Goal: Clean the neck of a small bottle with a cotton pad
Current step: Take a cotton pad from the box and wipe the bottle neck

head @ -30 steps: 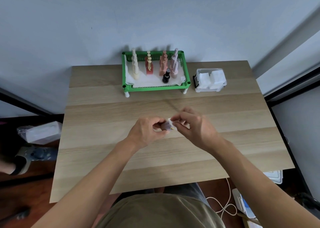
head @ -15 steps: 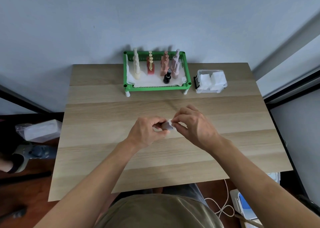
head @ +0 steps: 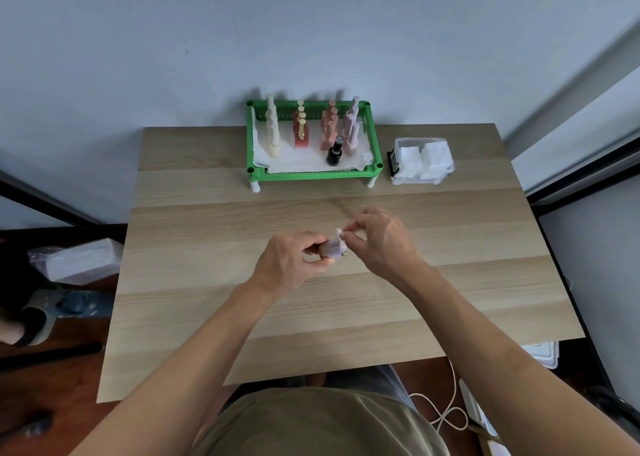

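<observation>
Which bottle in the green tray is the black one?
The short black bottle at the front of the green tray, right of centre. The others are cream, red, pink and lilac.

Home room, likely a nail-care corner: plain wooden table, green rack of nail polish bottles beyond the hands, clear box of cotton pads beyond the right hand, slipper on floor left.

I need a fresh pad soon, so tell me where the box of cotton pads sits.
The clear box of cotton pads stands on the far right of the table, just right of the green rack of bottles.
</observation>
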`<state>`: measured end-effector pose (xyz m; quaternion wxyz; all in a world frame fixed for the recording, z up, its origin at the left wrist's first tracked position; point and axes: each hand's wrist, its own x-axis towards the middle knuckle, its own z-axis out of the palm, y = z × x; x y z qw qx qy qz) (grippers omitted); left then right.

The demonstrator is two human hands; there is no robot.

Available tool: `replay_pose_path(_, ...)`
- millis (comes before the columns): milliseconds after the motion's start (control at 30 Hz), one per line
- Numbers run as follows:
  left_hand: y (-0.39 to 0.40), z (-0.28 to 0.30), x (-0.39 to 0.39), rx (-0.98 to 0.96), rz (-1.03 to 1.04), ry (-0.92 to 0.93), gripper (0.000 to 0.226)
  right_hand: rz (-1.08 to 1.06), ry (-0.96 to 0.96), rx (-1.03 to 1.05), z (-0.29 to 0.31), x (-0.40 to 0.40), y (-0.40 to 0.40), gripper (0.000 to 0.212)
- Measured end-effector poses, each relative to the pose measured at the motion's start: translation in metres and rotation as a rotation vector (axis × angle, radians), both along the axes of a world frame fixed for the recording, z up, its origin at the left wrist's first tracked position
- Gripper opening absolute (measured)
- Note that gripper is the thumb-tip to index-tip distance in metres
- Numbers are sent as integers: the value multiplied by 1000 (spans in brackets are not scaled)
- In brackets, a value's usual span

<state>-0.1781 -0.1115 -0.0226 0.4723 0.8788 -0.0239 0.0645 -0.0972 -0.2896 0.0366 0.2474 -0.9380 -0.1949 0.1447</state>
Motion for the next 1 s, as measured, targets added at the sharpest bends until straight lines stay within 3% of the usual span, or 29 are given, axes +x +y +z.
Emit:
replay_pose_path(200,-4,0,1,-27,4,11,25,-155,103,113,14,12,-10,16)
replay_pose_path(433,-2,2,4,-70,4,29,29,209,-136,99,15,-7,-16,12)
replay_pose_path(567,-3,0,5,-89,-15,-9,24,235,-165,63,17,-6,-13,12)
replay_pose_path(833,-4,-3,1,42,-20,-116,24,103,222,-80,25,20,2,18)
replay_pose_path(1000,-5,-4,-2,72,-16,-124,24,53,467,-55,25,39,1,5)
